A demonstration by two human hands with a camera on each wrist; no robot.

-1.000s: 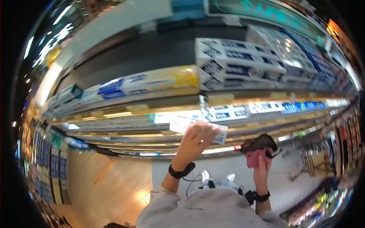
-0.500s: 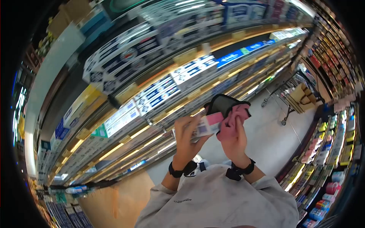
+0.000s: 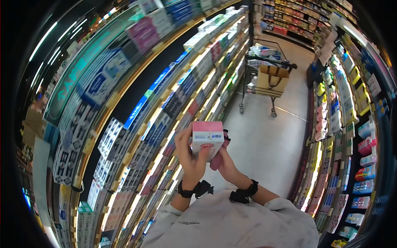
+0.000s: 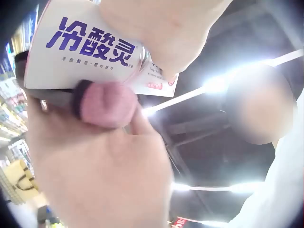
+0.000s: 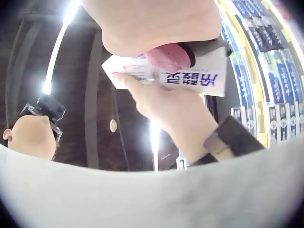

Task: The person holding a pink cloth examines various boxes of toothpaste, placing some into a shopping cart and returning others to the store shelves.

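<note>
My left hand (image 3: 190, 160) grips a white toothpaste box (image 3: 206, 137) with a pink end, fingers along one side and thumb across its printed face. In the left wrist view, large purple characters run along the box (image 4: 92, 45). Close beside it, my right hand (image 3: 232, 166) holds a bundled pink-and-black fabric item (image 3: 216, 162), mostly hidden behind the box in the head view. The right wrist view shows the pink roll (image 5: 168, 57) lying against the box, under my right hand (image 5: 156, 21), with my left hand (image 5: 173, 107) on the opposite side.
Lit shelves of boxed goods (image 3: 165, 107) run along my left. More shelves with colourful packs (image 3: 366, 165) line the right. Ahead in the aisle stands a shopping cart (image 3: 264, 89) with a brown bag (image 3: 273, 78) on it. Pale floor (image 3: 264, 136) lies between.
The view has turned right, down the aisle. My left hand has brought the toothpaste box from the shelf front towards my right hand, and the box's pink end now faces up.
</note>
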